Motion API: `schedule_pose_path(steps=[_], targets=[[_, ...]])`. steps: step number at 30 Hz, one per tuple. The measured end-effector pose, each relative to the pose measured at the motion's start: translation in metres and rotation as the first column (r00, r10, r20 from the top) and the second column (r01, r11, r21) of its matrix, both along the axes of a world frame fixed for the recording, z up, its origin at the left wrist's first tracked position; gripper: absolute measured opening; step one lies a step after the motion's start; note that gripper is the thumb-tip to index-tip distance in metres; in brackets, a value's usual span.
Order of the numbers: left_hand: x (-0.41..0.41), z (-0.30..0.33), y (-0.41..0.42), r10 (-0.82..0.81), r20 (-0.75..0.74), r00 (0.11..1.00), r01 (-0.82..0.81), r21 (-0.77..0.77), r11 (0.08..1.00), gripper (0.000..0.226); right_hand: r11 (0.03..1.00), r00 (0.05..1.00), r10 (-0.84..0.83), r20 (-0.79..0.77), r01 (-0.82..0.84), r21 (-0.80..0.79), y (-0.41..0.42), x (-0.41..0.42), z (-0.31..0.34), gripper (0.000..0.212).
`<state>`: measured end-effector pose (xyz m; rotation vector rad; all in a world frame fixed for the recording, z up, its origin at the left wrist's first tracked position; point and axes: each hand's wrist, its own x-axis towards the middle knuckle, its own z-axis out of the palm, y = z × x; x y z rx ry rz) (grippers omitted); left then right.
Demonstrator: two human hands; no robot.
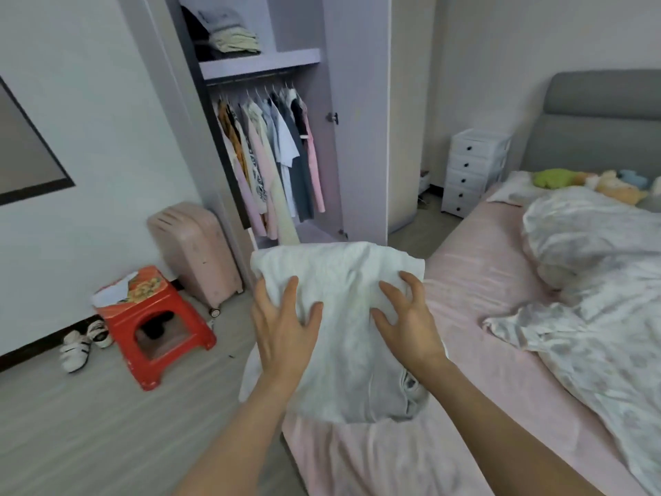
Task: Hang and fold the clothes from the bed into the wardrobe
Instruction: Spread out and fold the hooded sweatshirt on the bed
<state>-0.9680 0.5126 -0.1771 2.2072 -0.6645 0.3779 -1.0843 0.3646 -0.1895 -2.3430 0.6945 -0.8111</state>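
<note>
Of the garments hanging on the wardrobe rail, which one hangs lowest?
The pale yellow garment mid-rail: its hem drops behind the white cloth under both hands, below the pink, grey and white ones.

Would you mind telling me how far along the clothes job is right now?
Done: garments hang on the wardrobe rail, and folded stacks sit on the shelf above. In hand: both the left hand and right hand lie spread on a folded white garment at the bed's corner. Left: shelving it, plus a grey item beneath.
</note>
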Motion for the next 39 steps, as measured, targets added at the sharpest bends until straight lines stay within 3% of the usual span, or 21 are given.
schedule_pose_path(steps=[9, 14, 20, 25, 31, 39], targets=[[0.147, 0.035, 0.009, 0.076, 0.024, 0.997, -0.076, -0.01, 0.997, 0.06, 0.995, 0.996, 0.029, 0.083, -0.021, -0.101, 0.003, 0.163, 0.037, 0.044], [0.225, 0.063, -0.026, 0.016, 0.019, 1.0, -0.016, 0.003, 1.0, 0.062, 0.995, 0.993, 0.001, 0.121, 0.012, -0.103, -0.03, 0.242, 0.06, 0.045], [0.326, 0.104, -0.071, -0.092, 0.117, 0.989, 0.092, 0.003, 0.996, 0.069, 0.98, 0.977, -0.095, 0.191, 0.126, -0.157, -0.067, 0.33, 0.096, 0.043], [0.401, 0.117, -0.105, -0.194, 0.168, 0.966, 0.203, -0.033, 0.979, 0.076, 0.931, 0.969, -0.189, 0.157, 0.228, -0.284, -0.089, 0.396, 0.13, 0.038], [0.465, 0.129, -0.143, -0.24, 0.224, 0.945, 0.265, -0.087, 0.96, 0.066, 0.88, 0.956, -0.292, 0.032, 0.281, -0.384, -0.114, 0.452, 0.163, 0.026], [0.534, 0.163, -0.217, -0.295, 0.269, 0.917, 0.333, -0.108, 0.937, 0.062, 0.846, 0.926, -0.366, 0.088, 0.371, -0.382, -0.17, 0.507, 0.198, 0.02]])
